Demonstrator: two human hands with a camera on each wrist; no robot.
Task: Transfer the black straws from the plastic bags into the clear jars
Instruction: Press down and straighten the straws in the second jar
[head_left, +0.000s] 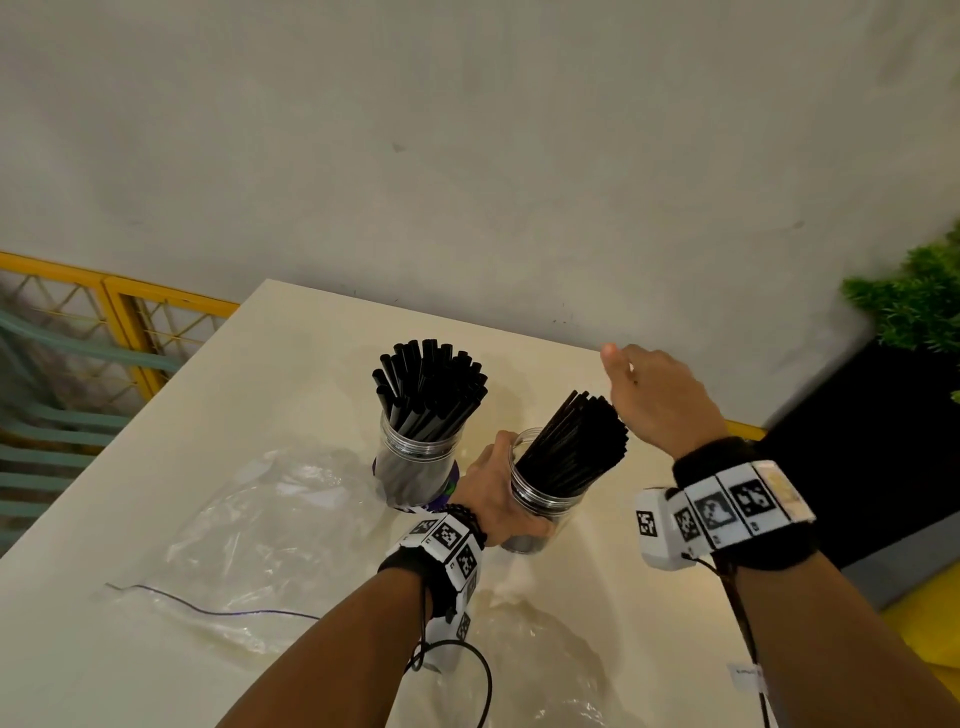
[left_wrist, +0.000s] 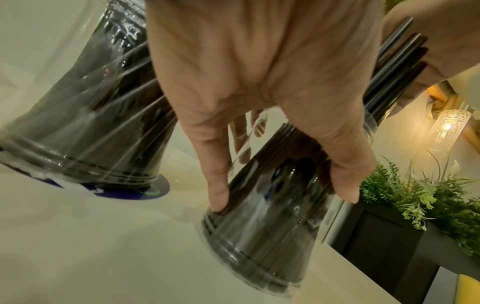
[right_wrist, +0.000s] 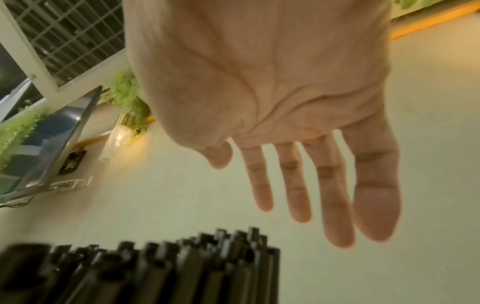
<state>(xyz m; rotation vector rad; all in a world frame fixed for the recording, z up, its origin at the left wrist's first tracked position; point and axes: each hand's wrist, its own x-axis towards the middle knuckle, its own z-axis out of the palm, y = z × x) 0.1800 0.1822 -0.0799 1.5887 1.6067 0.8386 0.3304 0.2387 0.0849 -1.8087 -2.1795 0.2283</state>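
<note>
A café-like interior: cream table (head_left: 291, 364), fern planter (left_wrist: 415, 197), glowing wall lamp (left_wrist: 449, 127).

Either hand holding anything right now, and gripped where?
Left hand grips the near jar round its side wall. Right hand is open above that jar's straws, holding nothing.

Hands: left gripping, right free.
Left hand (head_left: 491, 493) was curled round the near clear plastic jar of black straws (head_left: 545, 506), thumb and fingers (left_wrist: 217, 185) pressed on its wall, forearm reaching in from below. Right hand (head_left: 657, 400) was raised beside the straw tops, fingers (right_wrist: 335, 195) straight and spread, holding nothing. Both wrists wore black bands with marker tags.
</note>
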